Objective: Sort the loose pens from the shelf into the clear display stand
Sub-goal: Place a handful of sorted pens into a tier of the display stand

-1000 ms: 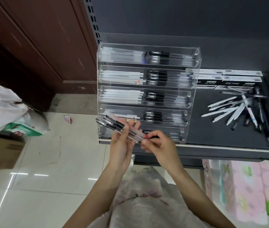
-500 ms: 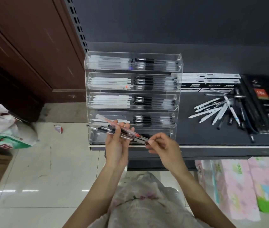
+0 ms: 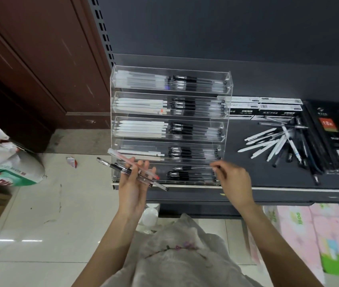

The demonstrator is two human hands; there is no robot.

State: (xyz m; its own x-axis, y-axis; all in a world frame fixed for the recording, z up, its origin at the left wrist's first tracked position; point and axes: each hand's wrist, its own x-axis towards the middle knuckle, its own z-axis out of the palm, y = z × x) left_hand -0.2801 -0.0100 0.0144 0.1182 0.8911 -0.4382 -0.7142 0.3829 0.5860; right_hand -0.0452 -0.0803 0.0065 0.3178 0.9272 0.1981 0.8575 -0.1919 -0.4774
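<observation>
— While the big dark shelf (image 3: 268,154) holds everything, what stands on it?

— On its left end is the clear display stand (image 3: 169,125). It has five trays, stepped from far to near. Every tray has pens in it, white ones on the left and black-capped ones on the right.

— Are there still pens lying around?

— Yes. The loose pens (image 3: 276,143) sit in a messy pile on the shelf, to the right of the stand. Flat boxes (image 3: 266,106) lie behind the pile, at the far side.

— What are the hands doing?

— The left hand (image 3: 132,189) is curled around a small bunch of pens (image 3: 135,171), held just in front of the stand's near left corner. One has a red tip. The right hand (image 3: 233,183) pinches one thin black pen (image 3: 195,168) by its end and holds it over the nearest tray, on the right side where other black pens lie.

— So which step is this?

— I think she is putting one pen into the near tray. Lots of sorting is still left.

— What comes next?

— I guess she must lower it flat beside the other black pens, let go, and then pick another from her left hand. The red one may need a different spot.
</observation>
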